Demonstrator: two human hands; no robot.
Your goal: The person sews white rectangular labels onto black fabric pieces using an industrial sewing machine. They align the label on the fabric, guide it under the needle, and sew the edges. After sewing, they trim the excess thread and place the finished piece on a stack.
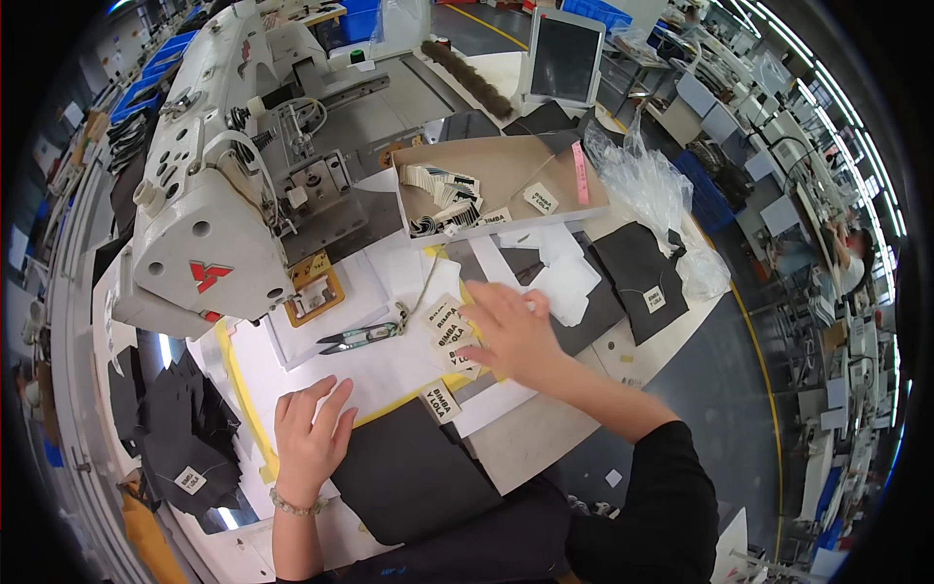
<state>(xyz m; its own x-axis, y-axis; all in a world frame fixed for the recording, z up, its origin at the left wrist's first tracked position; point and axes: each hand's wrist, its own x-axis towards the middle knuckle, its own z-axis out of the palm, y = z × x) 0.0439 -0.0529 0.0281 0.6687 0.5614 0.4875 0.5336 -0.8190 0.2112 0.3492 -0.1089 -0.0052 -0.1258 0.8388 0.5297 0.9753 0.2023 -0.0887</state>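
Note:
My right hand [516, 336] reaches over a small pile of cream fabric labels [444, 326] with dark print. Its fingers and thumb are apart, the thumb side touching or just above the pile's edge; no label shows between them. My left hand [313, 433], fingers spread, rests by the left edge of a black fabric piece [409, 477] in front of me. One loose label [441, 401] lies at the top right edge of that fabric. A pair of thread snips [362, 337] lies on the white work surface [365, 375], left of the pile.
A large white sewing machine [209, 224] stands at the left. Behind the labels sits a cardboard box [501, 156] holding bundled labels. Labelled black fabric pieces lie in stacks at left [185, 428] and right [637, 277]. Clear plastic bags [637, 175] and a screen [564, 58] are farther back.

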